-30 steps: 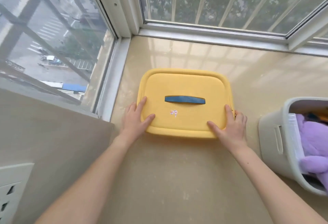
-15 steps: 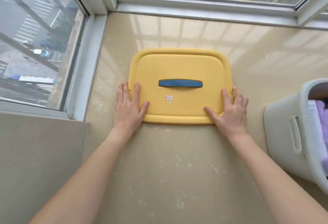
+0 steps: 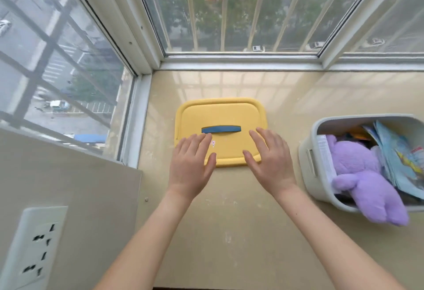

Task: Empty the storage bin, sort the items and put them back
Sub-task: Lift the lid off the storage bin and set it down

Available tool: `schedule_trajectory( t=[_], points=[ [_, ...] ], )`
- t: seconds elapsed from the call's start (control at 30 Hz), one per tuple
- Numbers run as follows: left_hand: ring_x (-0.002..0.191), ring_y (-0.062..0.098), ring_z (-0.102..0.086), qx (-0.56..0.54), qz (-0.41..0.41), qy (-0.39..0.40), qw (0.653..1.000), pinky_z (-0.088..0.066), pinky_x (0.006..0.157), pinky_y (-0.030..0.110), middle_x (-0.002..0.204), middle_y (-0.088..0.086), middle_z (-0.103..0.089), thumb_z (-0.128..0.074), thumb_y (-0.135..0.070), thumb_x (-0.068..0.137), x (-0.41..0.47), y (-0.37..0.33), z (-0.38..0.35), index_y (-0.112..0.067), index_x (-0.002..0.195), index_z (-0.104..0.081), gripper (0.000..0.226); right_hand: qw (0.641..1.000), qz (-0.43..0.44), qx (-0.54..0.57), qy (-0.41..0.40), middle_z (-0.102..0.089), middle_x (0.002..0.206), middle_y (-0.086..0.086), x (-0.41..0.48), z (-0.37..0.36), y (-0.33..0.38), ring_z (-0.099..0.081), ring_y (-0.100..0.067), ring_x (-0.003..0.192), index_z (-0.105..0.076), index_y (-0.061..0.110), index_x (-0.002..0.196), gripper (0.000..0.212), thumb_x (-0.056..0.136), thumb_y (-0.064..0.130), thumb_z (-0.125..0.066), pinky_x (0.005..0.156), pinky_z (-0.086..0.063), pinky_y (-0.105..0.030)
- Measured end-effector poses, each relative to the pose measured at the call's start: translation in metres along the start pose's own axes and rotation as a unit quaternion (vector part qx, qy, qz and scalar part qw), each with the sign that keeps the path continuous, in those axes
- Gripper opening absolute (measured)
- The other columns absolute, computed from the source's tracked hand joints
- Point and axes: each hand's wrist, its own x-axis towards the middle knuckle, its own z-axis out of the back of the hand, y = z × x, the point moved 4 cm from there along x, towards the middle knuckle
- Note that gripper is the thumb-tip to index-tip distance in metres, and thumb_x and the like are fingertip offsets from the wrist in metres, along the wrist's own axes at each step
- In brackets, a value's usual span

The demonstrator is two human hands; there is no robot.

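Note:
A yellow lid [image 3: 229,115] with a blue handle [image 3: 221,129] lies flat on the beige sill, near the window corner. My left hand [image 3: 191,165] and my right hand [image 3: 269,162] hover over the lid's near edge with fingers straight and spread, holding nothing. At the right stands a pale grey storage bin [image 3: 308,158], open at the top. A purple plush toy [image 3: 364,179] fills its near side and hangs over the rim. Light blue printed booklets [image 3: 399,158] stand behind the toy, and darker items below are mostly hidden.
Window frames with outside bars [image 3: 229,57] close off the sill at the back and left. A beige wall [image 3: 68,197] with a white power socket [image 3: 34,246] stands at the near left. Bare sill [image 3: 229,232] lies between my forearms.
Both hands have left the lid's side edges and come inward above its near part. The view has tilted up and right, showing more of the bin and its contents.

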Motion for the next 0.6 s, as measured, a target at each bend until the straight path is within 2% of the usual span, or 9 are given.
schedule_trajectory(
  t=[0.2, 0.27, 0.4, 0.5, 0.6],
  points=[
    [0.130, 0.028, -0.048, -0.041, -0.020, 0.007, 0.999, -0.034, 0.110, 0.045, 0.136, 0.008, -0.056, -0.047, -0.033, 0.094, -0.064, -0.082, 0.086, -0.012, 0.136, -0.053, 0.048, 0.998, -0.009, 0.001, 0.062, -0.056, 0.139, -0.008, -0.071, 0.089, 0.065, -0.048, -0.034, 0.127, -0.057, 0.017, 0.136, 0.054, 0.093, 0.047, -0.047, 0.107, -0.033, -0.050],
    [0.131, 0.027, -0.046, -0.047, -0.016, 0.033, 0.998, -0.034, 0.111, 0.045, 0.139, 0.007, -0.054, -0.046, -0.035, 0.094, -0.097, -0.099, 0.101, -0.014, 0.139, -0.050, 0.050, 0.995, -0.028, -0.002, 0.092, -0.056, 0.138, -0.009, -0.108, 0.108, 0.076, -0.050, -0.035, 0.125, -0.056, 0.017, 0.137, 0.055, 0.092, 0.048, -0.045, 0.104, -0.038, -0.053],
    [0.126, 0.029, -0.051, -0.046, -0.021, 0.091, 0.995, -0.033, 0.109, 0.042, 0.137, 0.007, -0.055, -0.045, -0.036, 0.093, -0.163, -0.119, 0.108, -0.016, 0.140, -0.048, 0.051, 0.991, -0.039, -0.023, 0.124, -0.058, 0.136, -0.010, -0.178, 0.133, 0.084, -0.054, -0.036, 0.122, -0.056, 0.018, 0.136, 0.056, 0.091, 0.048, -0.044, 0.102, -0.041, -0.053],
    [0.119, 0.029, -0.056, -0.045, -0.038, 0.095, 0.994, -0.033, 0.106, 0.038, 0.131, 0.008, -0.060, -0.047, -0.035, 0.091, -0.195, -0.128, 0.108, -0.014, 0.136, -0.052, 0.050, 0.991, -0.045, -0.036, 0.117, -0.060, 0.133, -0.010, -0.210, 0.149, 0.081, -0.056, -0.035, 0.119, -0.057, 0.017, 0.135, 0.055, 0.090, 0.048, -0.045, 0.101, -0.042, -0.051],
    [0.118, 0.029, -0.057, -0.059, -0.033, 0.099, 0.993, -0.033, 0.105, 0.036, 0.129, 0.007, -0.061, -0.046, -0.037, 0.091, -0.205, -0.143, 0.112, -0.014, 0.134, -0.054, 0.050, 0.992, -0.068, -0.030, 0.101, -0.060, 0.132, -0.010, -0.223, 0.170, 0.072, -0.054, -0.033, 0.119, -0.055, 0.017, 0.136, 0.055, 0.090, 0.047, -0.046, 0.103, -0.034, -0.046]
  ],
)
